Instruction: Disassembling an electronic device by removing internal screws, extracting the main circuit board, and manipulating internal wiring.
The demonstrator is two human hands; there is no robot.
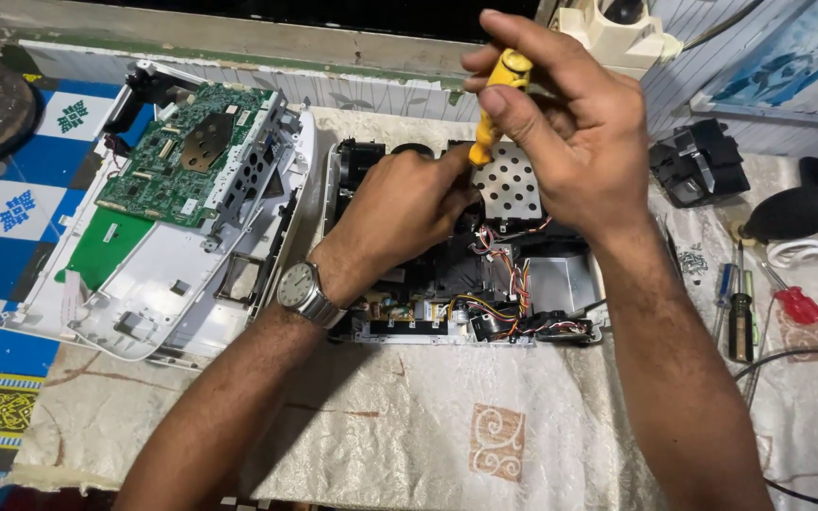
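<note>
My right hand is closed around the top of a yellow-handled screwdriver, held upright with its tip down inside an opened projector chassis. My left hand, with a wristwatch on the wrist, rests inside the chassis beside the screwdriver's lower end; its fingertips are hidden, so I cannot tell what they hold. A perforated metal plate and coloured wires show in the chassis.
The removed white cover with a green circuit board lies to the left. Several screwdrivers, loose screws, a black air blower and a black part lie on the right. A pale cloth covers the table.
</note>
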